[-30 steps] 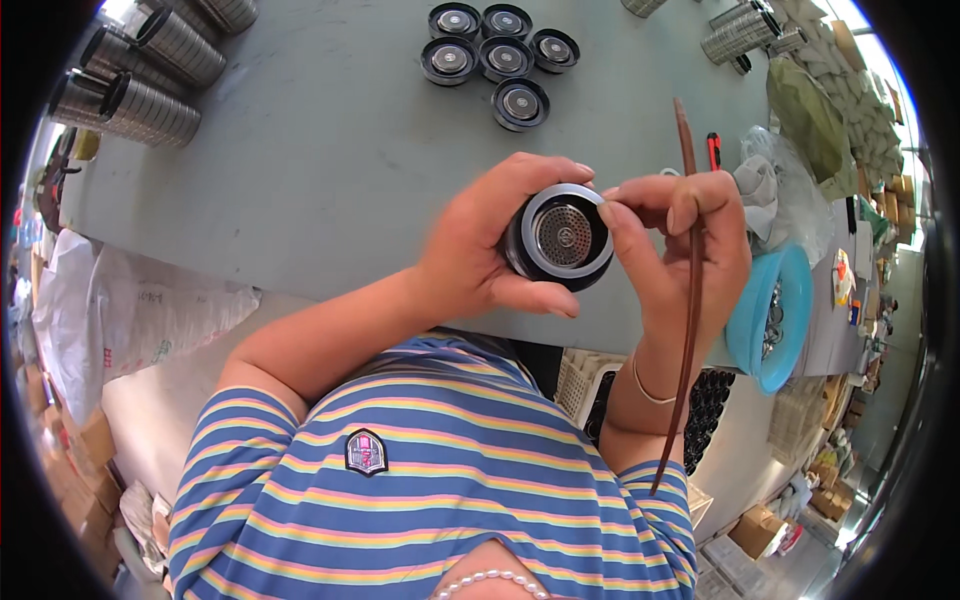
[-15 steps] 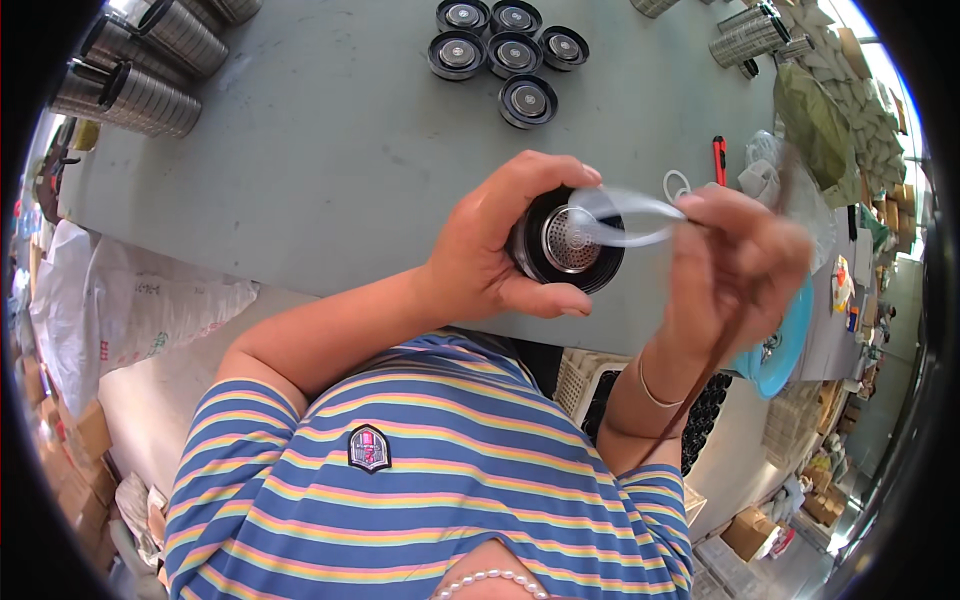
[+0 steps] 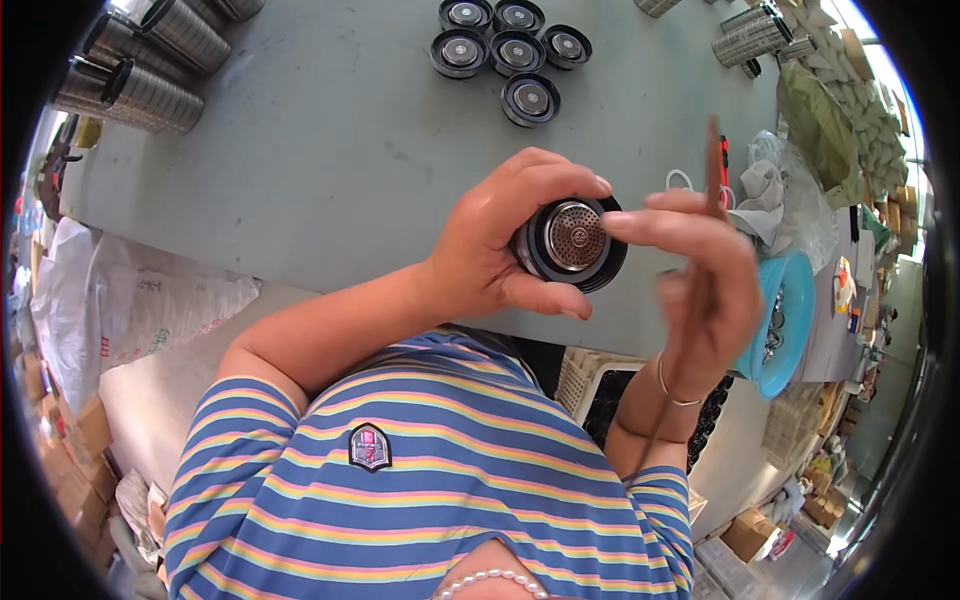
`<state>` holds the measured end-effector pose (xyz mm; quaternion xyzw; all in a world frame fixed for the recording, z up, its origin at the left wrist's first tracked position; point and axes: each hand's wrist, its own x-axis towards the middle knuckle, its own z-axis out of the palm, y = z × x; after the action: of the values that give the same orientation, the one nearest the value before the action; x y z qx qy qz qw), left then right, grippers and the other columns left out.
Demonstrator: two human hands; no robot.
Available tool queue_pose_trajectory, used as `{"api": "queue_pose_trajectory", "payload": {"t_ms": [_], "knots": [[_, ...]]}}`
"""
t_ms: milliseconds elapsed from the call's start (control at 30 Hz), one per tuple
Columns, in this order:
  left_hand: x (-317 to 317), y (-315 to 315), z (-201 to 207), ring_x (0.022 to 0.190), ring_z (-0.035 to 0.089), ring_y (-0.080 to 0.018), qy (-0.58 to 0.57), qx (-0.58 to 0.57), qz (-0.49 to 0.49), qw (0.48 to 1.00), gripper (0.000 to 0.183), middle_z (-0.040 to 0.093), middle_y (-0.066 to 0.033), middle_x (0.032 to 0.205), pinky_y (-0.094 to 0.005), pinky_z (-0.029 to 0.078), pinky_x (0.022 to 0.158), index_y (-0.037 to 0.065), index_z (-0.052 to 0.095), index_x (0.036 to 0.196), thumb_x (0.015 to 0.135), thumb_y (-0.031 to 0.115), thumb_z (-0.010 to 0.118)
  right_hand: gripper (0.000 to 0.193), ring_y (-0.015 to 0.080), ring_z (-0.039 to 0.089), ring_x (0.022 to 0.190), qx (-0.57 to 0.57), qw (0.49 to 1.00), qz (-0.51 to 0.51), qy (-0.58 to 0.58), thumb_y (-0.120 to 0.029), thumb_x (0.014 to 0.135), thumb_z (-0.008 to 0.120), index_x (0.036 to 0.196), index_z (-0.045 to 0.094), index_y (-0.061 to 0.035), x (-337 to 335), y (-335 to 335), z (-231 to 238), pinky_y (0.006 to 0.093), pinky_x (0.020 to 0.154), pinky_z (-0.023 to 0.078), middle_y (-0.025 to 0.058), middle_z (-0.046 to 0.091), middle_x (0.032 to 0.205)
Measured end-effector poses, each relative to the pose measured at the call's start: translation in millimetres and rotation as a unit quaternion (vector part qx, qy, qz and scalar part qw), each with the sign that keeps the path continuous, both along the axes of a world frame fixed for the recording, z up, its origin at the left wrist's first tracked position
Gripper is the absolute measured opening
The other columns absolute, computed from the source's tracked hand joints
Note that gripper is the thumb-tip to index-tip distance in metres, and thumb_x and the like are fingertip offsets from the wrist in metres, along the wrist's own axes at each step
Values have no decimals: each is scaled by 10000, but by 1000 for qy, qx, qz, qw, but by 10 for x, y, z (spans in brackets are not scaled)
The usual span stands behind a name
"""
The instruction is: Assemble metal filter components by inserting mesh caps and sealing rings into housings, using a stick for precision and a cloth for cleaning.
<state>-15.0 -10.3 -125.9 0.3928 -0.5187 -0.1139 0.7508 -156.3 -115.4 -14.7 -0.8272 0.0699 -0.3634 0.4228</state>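
My left hand (image 3: 490, 235) is wrapped round the side of a black round lid (image 3: 533, 262), thumb below and fingers above. The lid's face is turned up, with a perforated metal disc (image 3: 577, 236) at its centre. Over its right edge, my right hand (image 3: 700, 270) reaches with an outstretched finger near the rim; whether it touches cannot be made out. A long thin brown stick (image 3: 714, 165) is held in that hand, smeared by motion. Further back on the table stand several similar black lids (image 3: 530, 99) with metal centres, grouped together.
Metal cylinders (image 3: 155, 95) stand at the far left, more at the far right. A red cutter (image 3: 724, 160), white rings (image 3: 679, 180) and a clear plastic bag (image 3: 800, 205) lie right of my hands. A blue basin (image 3: 792, 345) holds small metal parts.
The blurred whitish ring in my right hand no longer shows. That hand has moved, its finger now reaching the lid's edge, and the stick stands more upright. The left hand keeps its hold.
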Motion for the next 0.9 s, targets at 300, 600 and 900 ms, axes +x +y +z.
{"api": "queue_pose_trajectory", "payload": {"t_ms": [300, 600, 900], "knots": [[115, 89, 173, 973, 670, -286, -131, 74, 71, 986, 757, 678, -116, 1080, -379, 555, 837, 36, 645, 1245, 729, 536, 885, 212, 153, 590, 681, -3, 1000, 5, 5, -184, 972, 676, 953, 701, 26, -39, -195, -6, 251, 584, 441, 110, 711, 855], [65, 176, 309, 828, 700, -244, -182, 121, 133, 967, 572, 668, -89, 1005, -351, 585, 693, 134, 700, 1189, 713, 401, 873, 112, 160, 578, 630, -52, 997, 0, 51, -71, 945, 690, 904, 680, 32, 43, -177, 3, 263, 557, 443, 94, 684, 790], [86, 315, 590, 891, 701, -279, -216, 258, 104, 936, 572, 671, -130, 1034, -353, 594, 753, 53, 690, 1140, 704, 351, 912, 145, 164, 562, 581, -1, 996, 7, 94, -101, 906, 716, 826, 675, 13, -28, -111, 126, 280, 528, 417, 77, 659, 721]]}}
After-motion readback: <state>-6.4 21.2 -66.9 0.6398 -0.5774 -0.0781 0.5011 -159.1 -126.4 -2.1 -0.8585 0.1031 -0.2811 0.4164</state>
